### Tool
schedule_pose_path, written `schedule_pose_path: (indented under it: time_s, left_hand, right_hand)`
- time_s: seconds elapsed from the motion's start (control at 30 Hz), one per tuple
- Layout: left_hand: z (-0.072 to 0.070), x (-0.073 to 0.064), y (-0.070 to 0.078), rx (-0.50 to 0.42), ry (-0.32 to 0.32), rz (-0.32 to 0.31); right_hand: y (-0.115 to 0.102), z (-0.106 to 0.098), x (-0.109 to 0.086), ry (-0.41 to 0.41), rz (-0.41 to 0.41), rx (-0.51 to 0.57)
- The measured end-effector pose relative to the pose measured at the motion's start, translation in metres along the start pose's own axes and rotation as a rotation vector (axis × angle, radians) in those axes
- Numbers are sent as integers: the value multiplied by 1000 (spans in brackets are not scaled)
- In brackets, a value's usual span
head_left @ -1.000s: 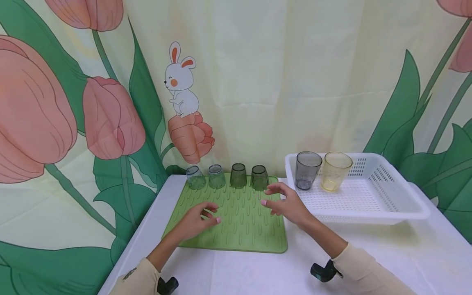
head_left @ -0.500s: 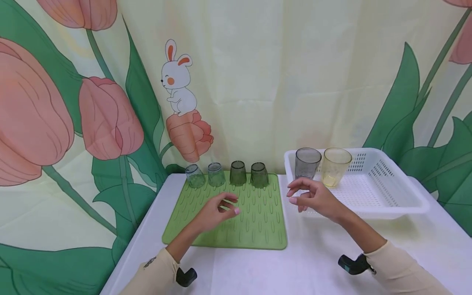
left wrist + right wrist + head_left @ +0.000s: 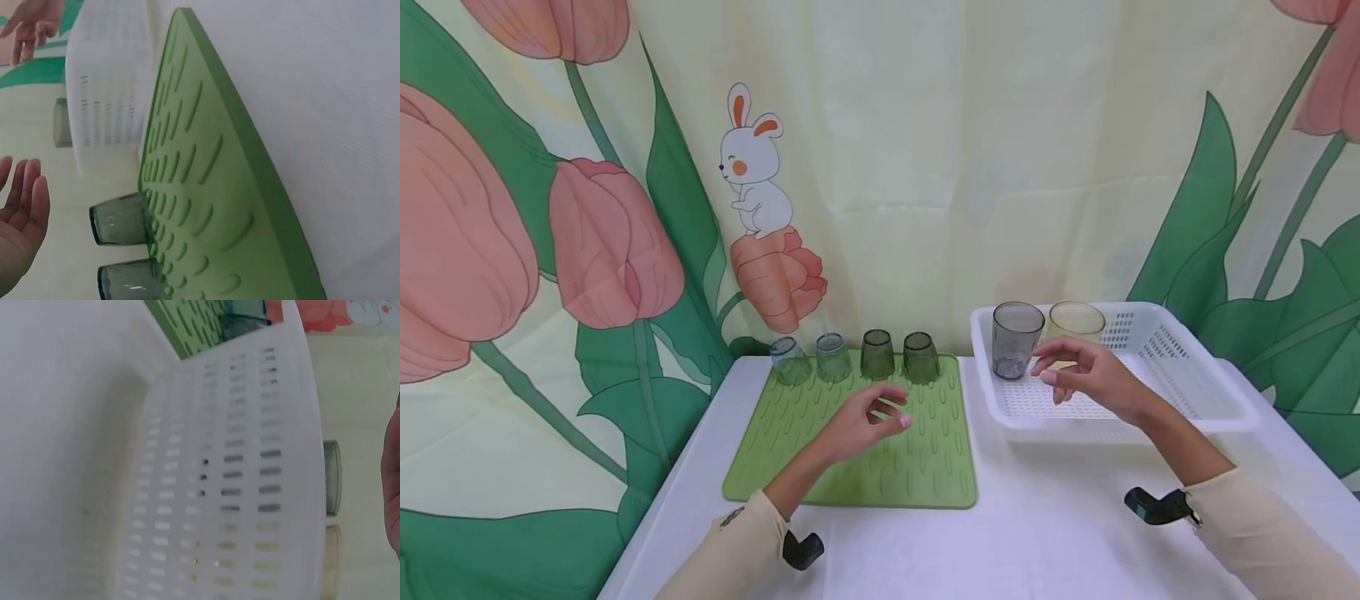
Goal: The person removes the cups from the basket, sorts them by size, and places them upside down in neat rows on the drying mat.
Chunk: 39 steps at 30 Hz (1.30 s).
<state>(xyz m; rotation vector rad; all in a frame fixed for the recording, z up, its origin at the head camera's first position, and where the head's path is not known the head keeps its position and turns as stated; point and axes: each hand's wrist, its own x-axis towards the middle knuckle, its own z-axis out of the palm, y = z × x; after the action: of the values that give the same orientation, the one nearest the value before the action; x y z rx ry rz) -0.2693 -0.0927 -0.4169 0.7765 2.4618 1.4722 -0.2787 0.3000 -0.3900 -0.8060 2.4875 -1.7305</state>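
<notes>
My left hand (image 3: pixel 863 423) hovers above the green ridged mat (image 3: pixel 850 483), its fingers relaxed and holding nothing. Along the mat's back edge stand several upturned glasses: two bluish ones (image 3: pixel 833 358) on the left and two dark grey-green ones (image 3: pixel 921 358) on the right. Over the front part of a white basket (image 3: pixel 1120 429) is my right hand (image 3: pixel 1097 379), loosely bent and holding nothing. Inside the basket a grey glass (image 3: pixel 1017 340) and a yellow glass (image 3: pixel 1078 319) stand upright. The right hand partly hides the yellow glass and looks apart from both.
A white cloth (image 3: pixel 910 550) covers the table. Behind it hangs a curtain (image 3: pixel 895 167) printed with tulips and a rabbit. The mat lies left of the basket, with a narrow strip of cloth between them.
My right hand has moved right, from over the mat's right edge to over the basket. My left hand has shifted right and slightly up across the mat. The glasses have stayed put.
</notes>
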Motion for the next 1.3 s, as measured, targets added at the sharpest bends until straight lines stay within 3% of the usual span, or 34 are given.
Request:
schedule_pose_path:
  time_s: [0.4,0.63,0.77,1.03,1.3]
  left_hand:
    - [10,20,6,-6,-4,41]
    - [14,25,10,-19,-7,36]
    - [17,28,11,-25,-19,46]
    - [19,29,9,-31,-33,31]
    - [20,29,9,-38,-32,14]
  right_hand:
    - [8,-60,8,229,131,-218]
    - [10,-82,15,278,213,-269]
    - [14,-90,19,248,275,-317]
    - [25,-97,31,97,440,-392]
    - [36,-90,34,20,474,-394]
